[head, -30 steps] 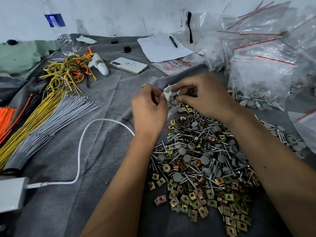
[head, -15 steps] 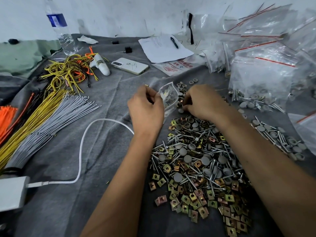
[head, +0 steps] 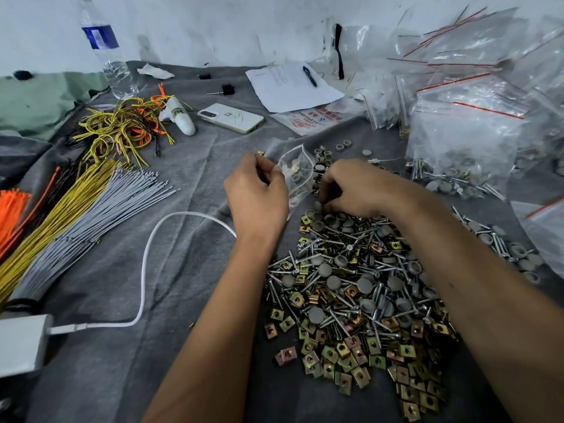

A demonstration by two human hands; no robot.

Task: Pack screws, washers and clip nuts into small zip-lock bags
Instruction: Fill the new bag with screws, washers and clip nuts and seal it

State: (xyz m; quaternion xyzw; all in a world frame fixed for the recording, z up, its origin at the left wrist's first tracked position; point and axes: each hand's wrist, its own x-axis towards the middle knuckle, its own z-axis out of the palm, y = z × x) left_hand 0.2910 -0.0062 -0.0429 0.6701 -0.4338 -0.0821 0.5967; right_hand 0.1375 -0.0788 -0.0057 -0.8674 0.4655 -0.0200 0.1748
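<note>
Closest, at about 5 o'clock, lies a big pile (head: 360, 288) of hardware on the gray cloth (head: 183, 270). The near edge of it is mostly gold square clip nuts (head: 345, 351). Farther in are silver screws (head: 308, 257) mixed with round gray washers (head: 332, 282).

At 8 o'clock a white cable (head: 146, 264) curves across the cloth to a white box (head: 21, 346). At 9 o'clock are bundles of gray ties (head: 91, 218) and yellow ties (head: 58, 218).

In the middle are the two hands, a little apart. The left hand (head: 258, 193) pinches the edge of a small clear bag (head: 297, 175) and holds it up, open. There are already a few pieces inside the bag. The right hand (head: 351, 187) is just beside the bag, at the far end of the pile. Its fingers are curled down onto the gray washers. I cannot tell if it has hold of one.

At 2 o'clock more clear bags (head: 464, 138) with red strips are heaped up, with screws and washers inside.

Farther away, near 12 o'clock, are a white phone (head: 230, 118), a sheet of paper (head: 293, 87) with a pen (head: 309, 76) on it, and at 11 o'clock a water bottle (head: 106, 53).
</note>
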